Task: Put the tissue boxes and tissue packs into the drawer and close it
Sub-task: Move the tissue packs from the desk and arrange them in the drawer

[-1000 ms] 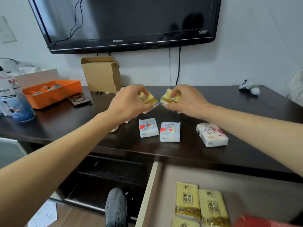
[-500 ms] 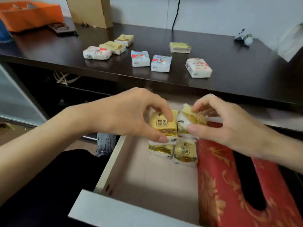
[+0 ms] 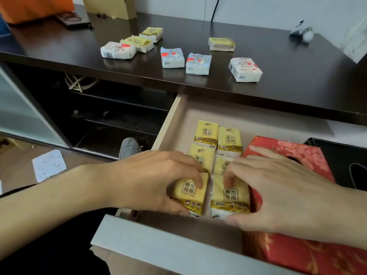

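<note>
The drawer (image 3: 168, 124) stands pulled out below the dark cabinet top (image 3: 297, 82). Inside it lie several yellow tissue packs in two columns beside a red tissue box (image 3: 309, 255). My left hand (image 3: 155, 181) grips the front left yellow pack (image 3: 188, 193), which rests on the drawer floor. My right hand (image 3: 278, 195) holds the front right yellow pack (image 3: 230, 197), thumb at its near edge, fingers on top. On the cabinet top lie several more packs: yellow ones (image 3: 221, 44) and white ones printed with red hearts (image 3: 198, 63).
A black box (image 3: 349, 165) sits in the drawer right of the red one. At the back of the cabinet top are an orange tray (image 3: 35, 6), a cardboard box (image 3: 113, 6) and a white game controller (image 3: 301, 33). An open shelf (image 3: 111, 120) and a shoe (image 3: 129, 147) are left of the drawer.
Both hands carried a yellow pack each from the cabinet top down into the drawer and set them at the front of the two columns.
</note>
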`<state>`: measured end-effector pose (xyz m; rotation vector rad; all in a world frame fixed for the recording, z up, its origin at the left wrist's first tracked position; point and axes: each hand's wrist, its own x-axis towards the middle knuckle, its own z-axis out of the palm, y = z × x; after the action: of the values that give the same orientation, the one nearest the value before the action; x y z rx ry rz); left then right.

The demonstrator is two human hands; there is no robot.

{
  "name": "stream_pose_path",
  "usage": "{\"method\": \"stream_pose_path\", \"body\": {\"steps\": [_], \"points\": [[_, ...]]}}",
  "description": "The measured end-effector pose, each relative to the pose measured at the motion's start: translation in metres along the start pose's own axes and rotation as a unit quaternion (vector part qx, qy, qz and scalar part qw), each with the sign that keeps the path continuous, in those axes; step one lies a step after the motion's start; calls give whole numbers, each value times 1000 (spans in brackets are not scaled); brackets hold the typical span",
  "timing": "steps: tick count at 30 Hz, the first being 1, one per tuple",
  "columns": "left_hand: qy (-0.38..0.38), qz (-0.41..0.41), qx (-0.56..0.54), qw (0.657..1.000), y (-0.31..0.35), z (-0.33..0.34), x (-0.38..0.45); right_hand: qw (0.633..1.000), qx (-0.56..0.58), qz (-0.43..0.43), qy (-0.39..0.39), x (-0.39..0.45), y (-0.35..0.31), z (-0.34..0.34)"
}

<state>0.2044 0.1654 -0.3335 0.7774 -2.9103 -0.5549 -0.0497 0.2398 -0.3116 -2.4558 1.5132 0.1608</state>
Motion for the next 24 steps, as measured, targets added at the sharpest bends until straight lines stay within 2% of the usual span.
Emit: {"method": "stream_pose_path", "body": {"steps": [2,10,15,19,22,24], "points": [[7,10,6,1000,1,3,0,1000,26,-12,0,4,-2,5],[-26,53,83,995,2,8,6,998,-49,-23,-23,16,-9,-12],[-21,53,70,996,2,2,5,1000,1,2,13,29,5,-32],[9,21,109,994,-7,-7,13,994,-93,13,-50,38,8,-32],[-50,-4,183,982,-12,-6,23,982,-165,2,-95,43,0,-22],[-79,-10,208,975,-11,-4,29,977,-192,1,-91,47,-6,-18]]}}
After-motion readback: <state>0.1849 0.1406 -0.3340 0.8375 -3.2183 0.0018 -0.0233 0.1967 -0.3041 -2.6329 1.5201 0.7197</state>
